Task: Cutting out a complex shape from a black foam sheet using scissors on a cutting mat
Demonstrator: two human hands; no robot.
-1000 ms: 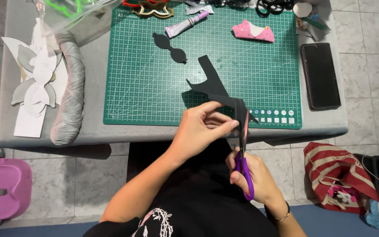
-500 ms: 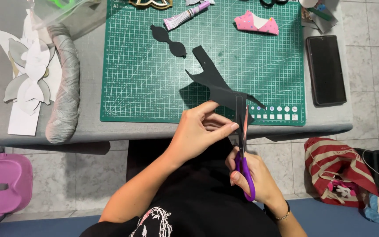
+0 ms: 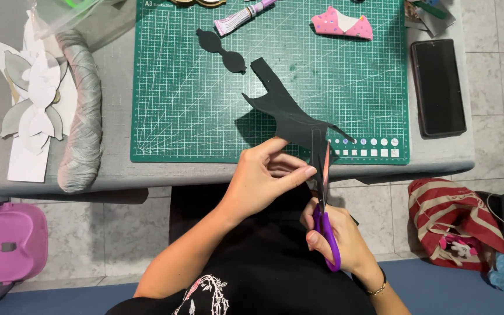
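The black paper shape (image 3: 287, 114) is held up over the near edge of the green cutting mat (image 3: 182, 105), and the risk sits in how little of it is gripped: the left hand (image 3: 266, 175) pinches only its lower edge between thumb and fingertips, so the long upper part stands free and could flop or twist into the blades, pulling the cut off its line. The fingertips also lie just beside the blades of the purple-handled scissors (image 3: 326, 204), near enough that a hasty snip could nick them. A thin pointed sliver juts out to the right of the blades and looks likely to tear. The shape itself is matte black, flat and stiff-looking, with a squared tab at the top, angular notches along its sides and a narrowing waist where the blades meet it. The right hand (image 3: 339, 242) has its fingers through the handle loops, with the blades only slightly parted on the paper. On the mat farther off lie a small black cutout (image 3: 223, 51), a glue tube (image 3: 241, 16) and a pink folded piece (image 3: 342, 24); a dark phone (image 3: 437, 87) rests to the right.
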